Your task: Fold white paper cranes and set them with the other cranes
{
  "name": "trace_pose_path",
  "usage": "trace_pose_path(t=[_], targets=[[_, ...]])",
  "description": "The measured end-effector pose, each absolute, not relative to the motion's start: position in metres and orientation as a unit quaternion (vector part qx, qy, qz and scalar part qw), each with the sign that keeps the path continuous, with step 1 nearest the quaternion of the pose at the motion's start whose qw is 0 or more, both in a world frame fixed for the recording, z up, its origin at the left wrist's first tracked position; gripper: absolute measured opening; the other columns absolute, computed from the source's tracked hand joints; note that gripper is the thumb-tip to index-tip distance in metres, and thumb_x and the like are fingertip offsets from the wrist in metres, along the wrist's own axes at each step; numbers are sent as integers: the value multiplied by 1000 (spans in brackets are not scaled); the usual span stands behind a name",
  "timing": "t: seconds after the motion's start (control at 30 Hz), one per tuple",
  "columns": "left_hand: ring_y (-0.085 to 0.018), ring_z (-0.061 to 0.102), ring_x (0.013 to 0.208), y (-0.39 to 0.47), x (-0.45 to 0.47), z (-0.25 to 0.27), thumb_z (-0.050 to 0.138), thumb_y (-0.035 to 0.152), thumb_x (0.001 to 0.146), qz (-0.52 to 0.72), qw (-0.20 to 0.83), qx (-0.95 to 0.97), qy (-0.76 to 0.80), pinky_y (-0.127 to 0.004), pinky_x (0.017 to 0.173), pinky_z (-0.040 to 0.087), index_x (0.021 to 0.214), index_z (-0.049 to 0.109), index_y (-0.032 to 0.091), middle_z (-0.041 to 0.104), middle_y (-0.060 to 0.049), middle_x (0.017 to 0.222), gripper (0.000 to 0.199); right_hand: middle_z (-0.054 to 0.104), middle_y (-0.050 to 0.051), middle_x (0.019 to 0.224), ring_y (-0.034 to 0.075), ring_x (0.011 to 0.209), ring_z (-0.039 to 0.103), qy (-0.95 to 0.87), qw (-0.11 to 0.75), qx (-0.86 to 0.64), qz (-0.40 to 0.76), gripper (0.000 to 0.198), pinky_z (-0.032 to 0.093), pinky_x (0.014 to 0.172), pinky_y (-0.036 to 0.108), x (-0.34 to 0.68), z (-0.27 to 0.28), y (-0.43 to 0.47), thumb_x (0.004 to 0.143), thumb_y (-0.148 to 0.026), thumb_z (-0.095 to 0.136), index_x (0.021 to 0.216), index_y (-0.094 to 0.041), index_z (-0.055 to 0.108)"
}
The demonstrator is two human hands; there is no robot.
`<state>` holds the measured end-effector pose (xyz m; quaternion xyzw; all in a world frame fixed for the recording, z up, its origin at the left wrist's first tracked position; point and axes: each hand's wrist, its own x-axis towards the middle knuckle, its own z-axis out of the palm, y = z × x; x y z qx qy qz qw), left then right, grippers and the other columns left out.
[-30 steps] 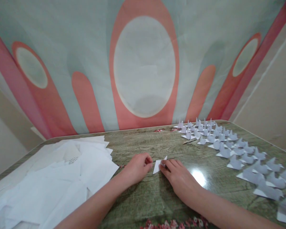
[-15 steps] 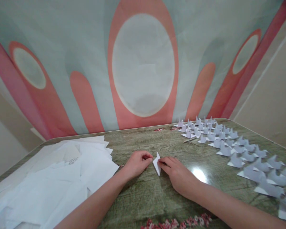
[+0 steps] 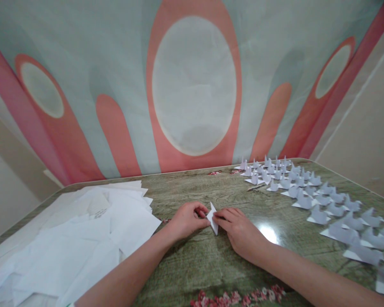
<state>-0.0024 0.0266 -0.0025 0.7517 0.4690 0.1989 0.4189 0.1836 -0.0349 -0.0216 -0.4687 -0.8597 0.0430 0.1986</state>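
Between my hands a small folded white paper (image 3: 213, 221), narrow and pointed at top and bottom, is held just over the wood-patterned table. My right hand (image 3: 238, 228) pinches its right side with thumb and fingers. On the other side, my left hand (image 3: 190, 219) is curled, its thumb and fingertips closed at the paper's left edge. The fingertips partly cover the paper's sides.
A large pile of loose white paper sheets (image 3: 80, 238) covers the table's left. Several rows of folded white paper birds (image 3: 304, 199) stand along the right. The table (image 3: 185, 273) reaches back to a patterned backdrop (image 3: 192, 166).
My left hand has moved slightly right, bringing its thumb and fingertips onto the paper's left edge. My right hand keeps its hold. The view has shifted a little.
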Motion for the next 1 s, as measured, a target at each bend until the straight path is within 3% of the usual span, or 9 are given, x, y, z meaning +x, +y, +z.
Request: trace_pose_path(t=[0.37,0.63,0.8,1.0], targets=[[-11,49,54,33,-6,-8,67,31,60,162,429,753,473,-20,49,35,80,64,12,56,3,60,27,60,6,110,18,102,47,-856,226,-462,54,37,34,92,34,184,-23,-33,79,-2,44,108,-18,61],[-10,50,59,27,-2,-4,63,21,63,169,423,763,459,-20,54,37,86,64,12,59,1,68,24,61,7,111,20,101,48,-856,239,-455,63,40,35,91,36,185,-23,-33,76,0,43,107,-17,61],[-12,49,66,22,-2,2,69,26,62,176,325,829,420,-21,59,37,90,66,18,57,0,81,29,62,6,111,19,102,49,-857,246,-449,62,38,35,92,35,185,-24,-32,76,0,43,104,-17,63],[-17,51,78,12,0,3,78,43,52,176,241,854,426,-22,60,38,96,62,21,55,-2,93,52,63,6,110,19,102,50,-854,249,-452,66,36,35,93,35,185,-23,-32,75,-1,46,103,-16,64]])
